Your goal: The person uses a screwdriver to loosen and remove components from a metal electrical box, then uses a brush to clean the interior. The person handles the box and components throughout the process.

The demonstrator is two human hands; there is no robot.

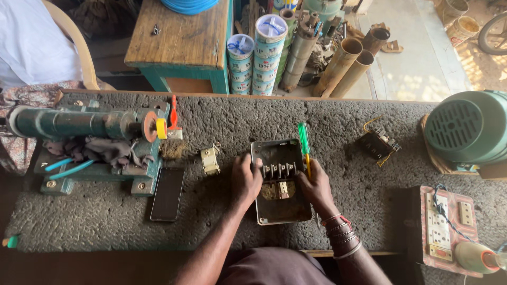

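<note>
At frame centre, the left hand (245,179) grips the metal switch box (281,211); the right hand (316,186) pinches a green-handled screwdriver (304,141) on the counter (105,216).

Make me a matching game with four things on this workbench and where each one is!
Things:
1. screwdriver
2. phone
3. motor
4. brush

Places:
A. lying flat, left of the metal box
B. far right end of the bench
C. in the right hand
D. beside the green machine

Pairs: 1-C, 2-A, 3-B, 4-D
</note>
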